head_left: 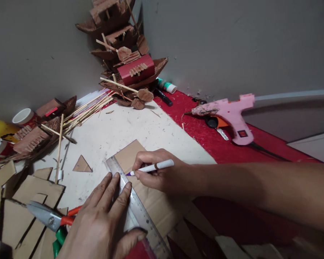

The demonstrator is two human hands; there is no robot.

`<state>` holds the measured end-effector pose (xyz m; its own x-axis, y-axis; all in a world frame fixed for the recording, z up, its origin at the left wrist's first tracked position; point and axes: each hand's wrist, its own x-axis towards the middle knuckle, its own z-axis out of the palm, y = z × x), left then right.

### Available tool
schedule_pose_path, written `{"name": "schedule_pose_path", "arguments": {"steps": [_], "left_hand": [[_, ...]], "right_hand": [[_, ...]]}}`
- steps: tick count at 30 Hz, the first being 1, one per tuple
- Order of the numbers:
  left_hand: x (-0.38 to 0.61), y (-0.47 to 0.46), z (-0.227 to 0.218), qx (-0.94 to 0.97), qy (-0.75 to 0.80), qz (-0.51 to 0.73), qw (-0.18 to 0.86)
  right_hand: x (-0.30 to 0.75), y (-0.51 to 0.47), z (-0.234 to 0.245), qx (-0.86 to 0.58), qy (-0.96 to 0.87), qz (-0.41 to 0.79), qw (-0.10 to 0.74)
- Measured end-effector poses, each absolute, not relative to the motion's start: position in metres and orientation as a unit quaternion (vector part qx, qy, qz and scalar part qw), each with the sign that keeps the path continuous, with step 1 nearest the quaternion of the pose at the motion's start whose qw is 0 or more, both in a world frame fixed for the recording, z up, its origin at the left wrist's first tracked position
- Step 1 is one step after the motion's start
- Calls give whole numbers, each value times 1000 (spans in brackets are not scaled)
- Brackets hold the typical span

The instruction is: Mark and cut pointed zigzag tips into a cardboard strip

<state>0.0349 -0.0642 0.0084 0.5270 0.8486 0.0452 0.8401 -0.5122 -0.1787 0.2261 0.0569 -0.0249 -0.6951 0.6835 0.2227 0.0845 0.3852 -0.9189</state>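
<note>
My left hand [105,212] lies with fingers stretched out, pressing a clear ruler [143,212] down on a piece of brown cardboard [153,201]. In my right hand [162,172] is a white marker pen [159,165], pinched between thumb and fingers. Its purple tip touches the cardboard right beside the ruler's edge. A small cardboard triangle [82,164] lies on the pale sheet, beyond my left hand. Scissors [47,216] with orange and green handles rest on cardboard scraps [18,223], partly hidden by my left hand.
A pink glue gun [229,115] lies on the red surface [189,111] at right. Model boats [137,70] are stacked at the back, near a black marker [163,96]. Thin wooden sticks [89,109], another boat [37,140] and a white cup [24,117] stand at left.
</note>
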Motion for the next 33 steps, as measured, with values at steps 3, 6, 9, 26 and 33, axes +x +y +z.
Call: {"name": "schedule_pose_path", "arguments": {"steps": [3, 6, 9, 26, 33], "left_hand": [[34, -64, 7, -870, -485, 30, 87], [34, -64, 8, -869, -485, 31, 86], [35, -65, 9, -869, -487, 32, 84], [44, -56, -4, -875, -470, 22, 115], [67, -39, 0, -875, -461, 25, 149]], "right_hand": [[226, 57, -25, -240, -779, 491, 305], [227, 57, -24, -249, -769, 498, 315], [229, 58, -20, -290, -722, 546, 311], [225, 76, -26, -336, -500, 657, 454], [226, 78, -22, -338, -474, 655, 481]]}}
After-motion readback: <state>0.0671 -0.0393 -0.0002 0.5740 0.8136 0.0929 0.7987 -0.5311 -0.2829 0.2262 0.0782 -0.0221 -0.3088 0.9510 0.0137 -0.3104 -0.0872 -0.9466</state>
